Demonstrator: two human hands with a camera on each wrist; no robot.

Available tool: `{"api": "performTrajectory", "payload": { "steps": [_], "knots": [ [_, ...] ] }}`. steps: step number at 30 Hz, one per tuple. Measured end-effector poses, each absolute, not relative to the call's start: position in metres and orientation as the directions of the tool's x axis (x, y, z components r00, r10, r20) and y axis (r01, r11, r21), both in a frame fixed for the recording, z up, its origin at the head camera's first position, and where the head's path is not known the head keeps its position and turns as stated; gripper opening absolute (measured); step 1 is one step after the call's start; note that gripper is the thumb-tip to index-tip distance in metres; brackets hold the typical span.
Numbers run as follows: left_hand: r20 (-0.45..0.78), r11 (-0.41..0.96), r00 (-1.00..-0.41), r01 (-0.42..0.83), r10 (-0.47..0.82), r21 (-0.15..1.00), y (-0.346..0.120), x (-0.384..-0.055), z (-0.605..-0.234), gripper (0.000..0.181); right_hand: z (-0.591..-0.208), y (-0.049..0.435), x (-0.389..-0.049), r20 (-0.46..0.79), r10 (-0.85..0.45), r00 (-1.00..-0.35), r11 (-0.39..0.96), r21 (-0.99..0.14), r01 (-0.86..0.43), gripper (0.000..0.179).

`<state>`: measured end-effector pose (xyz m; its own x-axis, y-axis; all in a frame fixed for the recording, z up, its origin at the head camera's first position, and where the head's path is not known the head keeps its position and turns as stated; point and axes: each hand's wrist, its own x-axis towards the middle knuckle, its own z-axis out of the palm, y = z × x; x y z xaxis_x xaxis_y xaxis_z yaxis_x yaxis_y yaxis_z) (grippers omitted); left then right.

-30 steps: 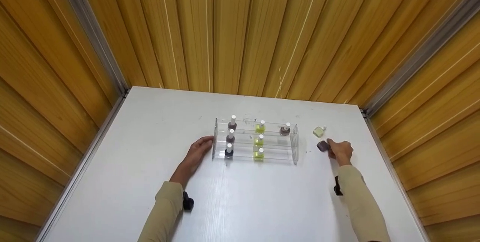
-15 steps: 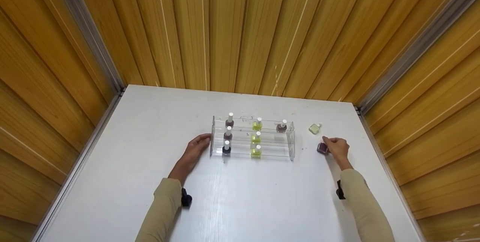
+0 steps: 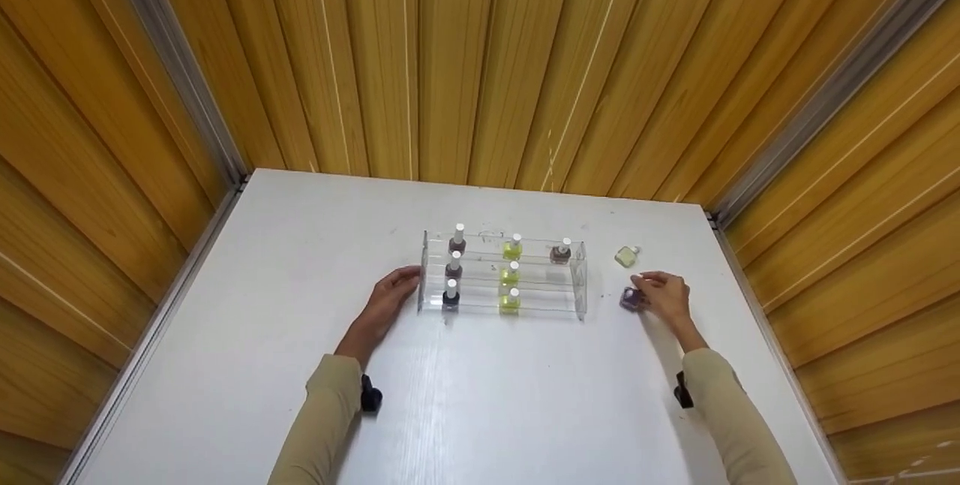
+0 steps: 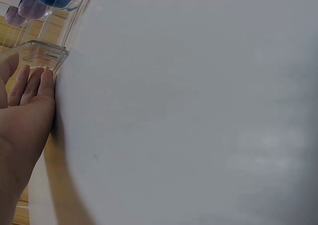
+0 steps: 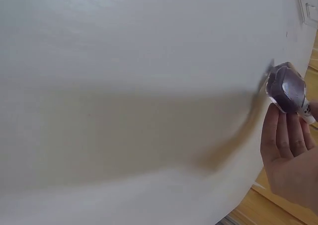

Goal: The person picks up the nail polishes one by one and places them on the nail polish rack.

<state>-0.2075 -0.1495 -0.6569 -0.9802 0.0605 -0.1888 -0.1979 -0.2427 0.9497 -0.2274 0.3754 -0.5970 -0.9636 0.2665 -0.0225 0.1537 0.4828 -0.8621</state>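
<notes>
My right hand [image 3: 666, 297] pinches a purple nail polish bottle [image 5: 289, 88] by its white cap, between thumb and fingers, with the glass body pointing away from the palm. In the head view this bottle [image 3: 631, 299] is right of a clear acrylic rack [image 3: 547, 308]. My left hand [image 3: 394, 291] rests with its fingertips at the rack's left end panel [image 4: 42, 53], fingers fairly straight. The stepped rack bears three dark bottles [image 3: 451, 299] in a left column, three yellow bottles [image 3: 510, 300] in the middle, and one brownish bottle [image 3: 560, 253] at the top right.
A pale yellow-green bottle [image 3: 626, 257] lies on its side on the white table [image 3: 495, 410], just beyond my right hand. Wood-patterned panels [image 3: 450, 57] enclose the table at the back and sides. Small dark marks dot the tabletop near the rack.
The right hand has shifted slightly left with the purple bottle, whose body has turned in its grip. Rack and left hand keep their places; the whole head view has drifted a little.
</notes>
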Motion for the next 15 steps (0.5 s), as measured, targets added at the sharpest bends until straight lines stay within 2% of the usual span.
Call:
{"api": "performTrajectory", "payload": {
  "steps": [8,15],
  "knots": [
    [-0.207,-0.237,-0.976,-0.219,0.074,0.947,-0.154,-0.206,-0.657,0.041,-0.574,0.36,-0.224,0.044,0.183,-0.982,0.439,-0.897,0.041,0.036],
    [-0.231,-0.155,-0.969,-0.242,0.086,0.958,-0.15,-0.209,-0.657,0.055,-0.558,0.347,-0.224,0.088,0.138,-0.987,0.434,-0.901,-0.02,0.035]
  ]
}}
